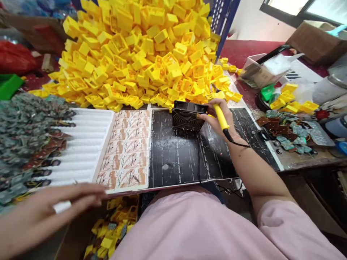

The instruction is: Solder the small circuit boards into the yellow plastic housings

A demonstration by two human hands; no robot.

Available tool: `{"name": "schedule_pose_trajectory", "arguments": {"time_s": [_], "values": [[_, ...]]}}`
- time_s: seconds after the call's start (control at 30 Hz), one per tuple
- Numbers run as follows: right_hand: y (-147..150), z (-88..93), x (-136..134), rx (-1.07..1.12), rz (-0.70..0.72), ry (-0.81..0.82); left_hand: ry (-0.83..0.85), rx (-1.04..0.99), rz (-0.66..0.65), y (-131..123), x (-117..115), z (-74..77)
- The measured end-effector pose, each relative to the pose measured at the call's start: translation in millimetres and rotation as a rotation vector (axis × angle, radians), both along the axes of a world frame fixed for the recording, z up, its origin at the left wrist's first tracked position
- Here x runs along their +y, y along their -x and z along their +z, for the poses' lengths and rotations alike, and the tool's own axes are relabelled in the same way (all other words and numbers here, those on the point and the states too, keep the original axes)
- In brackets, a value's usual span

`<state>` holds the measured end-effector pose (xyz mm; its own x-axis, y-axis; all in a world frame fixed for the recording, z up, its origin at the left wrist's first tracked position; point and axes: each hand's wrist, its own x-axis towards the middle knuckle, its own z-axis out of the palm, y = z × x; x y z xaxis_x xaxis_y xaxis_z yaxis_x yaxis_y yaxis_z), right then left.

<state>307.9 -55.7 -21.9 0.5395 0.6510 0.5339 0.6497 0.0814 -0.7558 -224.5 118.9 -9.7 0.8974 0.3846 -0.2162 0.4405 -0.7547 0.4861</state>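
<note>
Grip closed on yellow soldering iron (221,116) in right hand (217,121), just beside black fan (188,116) on black mat (176,159) | left hand (54,206) blurred, grip open, fingers flat, holding nothing, at near edge of white tray (86,144) | yellow housings (135,54) heaped behind.

Red worktop (244,54), and it's crowded: a huge heap of yellow housings (135,54) at the back, a black mat (179,159) in the middle with a small fan (188,116) on its far edge, a brown printed sheet (126,148) and ridged white tray (84,144) alongside, circuit boards (21,137) far left.
</note>
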Motion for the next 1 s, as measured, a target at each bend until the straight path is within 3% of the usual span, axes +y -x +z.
{"name": "schedule_pose_trajectory", "arguments": {"time_s": [0.07,0.1,0.17,0.2,0.27,0.33,0.43,0.5,0.6,0.7,0.8,0.9,1.0], "values": [[8,2.2,-6,-0.010,-0.007,-0.016,-0.163,-0.181,0.140,-61,35,45.9],[13,4.9,-13,-0.017,-0.017,-0.026,-0.208,-0.206,0.110,-97,45,65.6],[24,11.8,-37,-0.033,-0.048,-0.054,-0.316,-0.273,0.047,-176,50,91.5],[29,15.3,-52,-0.040,-0.066,-0.071,-0.394,-0.339,-0.005,-216,48,96.6],[38,21.1,-85,-0.057,-0.102,-0.105,-0.542,-0.443,-0.178,-293,34,93.0],[45,23.1,-118,-0.088,-0.157,-0.121,-0.562,-0.433,-0.284,-367,13,79.4],[48,18.3,-158,-0.225,-0.328,-0.114,-0.685,-0.259,-0.542,-473,-30,61.4],[46,11.7,-176,-0.264,-0.415,-0.090,-0.686,-0.226,-0.590,-538,-61,56.0],[44,2.8,-192,-0.255,-0.453,-0.058,-0.665,-0.164,-0.555,-622,-95,49.4],[45,0.5,-198,-0.246,-0.437,-0.054,-0.640,-0.082,-0.470,-681,-107,33.9],[43,2.7,-201,-0.251,-0.334,-0.053,-0.606,-0.001,-0.381,-711,-100,14.8],[38,3.9,-202,-0.276,-0.290,-0.025,-0.564,0.074,-0.326,-716,-87,3.3],[36,3.3,-201,-0.249,-0.315,-0.040,-0.553,0.108,-0.288,-700,-76,0.8]]}}
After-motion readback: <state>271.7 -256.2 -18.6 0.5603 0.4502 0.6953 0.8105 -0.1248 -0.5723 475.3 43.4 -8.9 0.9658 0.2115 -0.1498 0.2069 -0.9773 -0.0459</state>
